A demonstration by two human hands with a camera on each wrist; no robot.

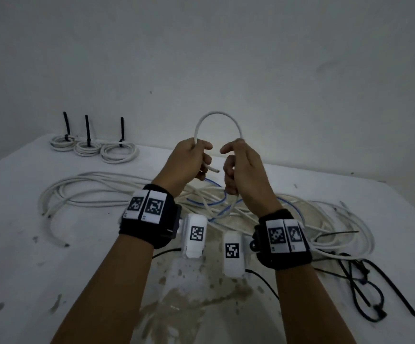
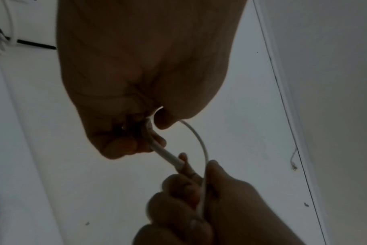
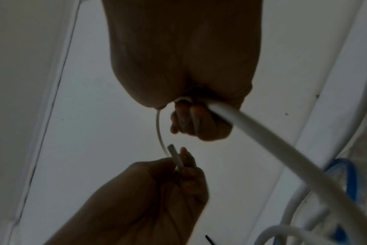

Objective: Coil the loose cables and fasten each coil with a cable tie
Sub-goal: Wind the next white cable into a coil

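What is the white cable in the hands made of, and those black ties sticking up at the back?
The white cable looks like wire in a smooth, matte plastic jacket: it bends into a springy arch between the left hand and right hand, and its cut end shows a core. The black ties look like stiff plastic, probably nylon, since their tails stand straight up from the coils.
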